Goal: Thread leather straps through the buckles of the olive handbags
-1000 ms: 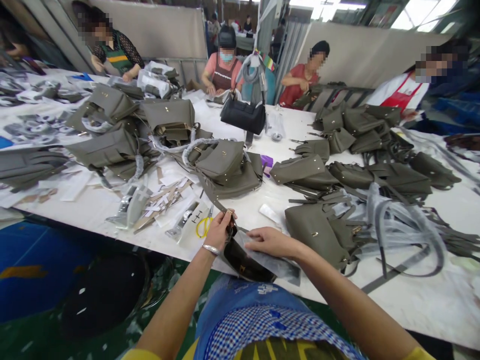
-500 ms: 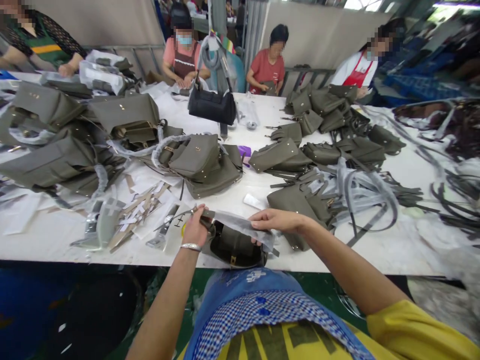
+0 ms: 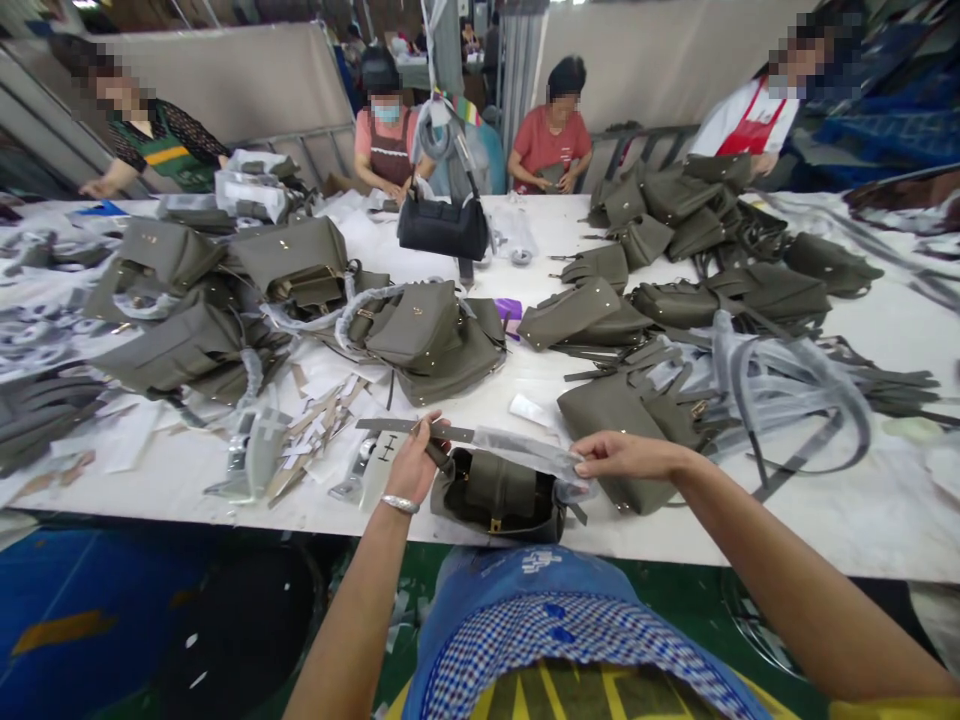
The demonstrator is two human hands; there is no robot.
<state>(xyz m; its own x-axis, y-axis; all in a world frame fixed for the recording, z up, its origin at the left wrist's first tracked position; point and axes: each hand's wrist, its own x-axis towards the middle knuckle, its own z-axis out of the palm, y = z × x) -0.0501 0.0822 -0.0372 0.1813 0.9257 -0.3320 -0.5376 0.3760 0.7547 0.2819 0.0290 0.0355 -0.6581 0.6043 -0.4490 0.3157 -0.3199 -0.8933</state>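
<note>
An olive handbag (image 3: 501,490) sits at the table's front edge, its top facing me and a small gold clasp at its front. Above it stretches an olive strap (image 3: 457,434), partly wrapped in clear plastic. My left hand (image 3: 417,462), with a silver bangle at the wrist, pinches the strap near the bag's left end. Its bare end sticks out to the left past my fingers. My right hand (image 3: 619,455) pinches the plastic-wrapped part of the strap over the bag's right end. The bag rests below both hands.
Olive bags (image 3: 431,340) lie in heaps ahead and to the left, with more bags (image 3: 667,215) at the right. Plastic-wrapped straps (image 3: 780,400) spread to the right. Paper scraps (image 3: 322,425) lie at the left. A black bag (image 3: 442,228) hangs above the middle. Several co-workers sit opposite.
My right hand has moved right along the strap, which now stretches straighter above the bag. The bag's opening shows more. The whole view has shifted left.
</note>
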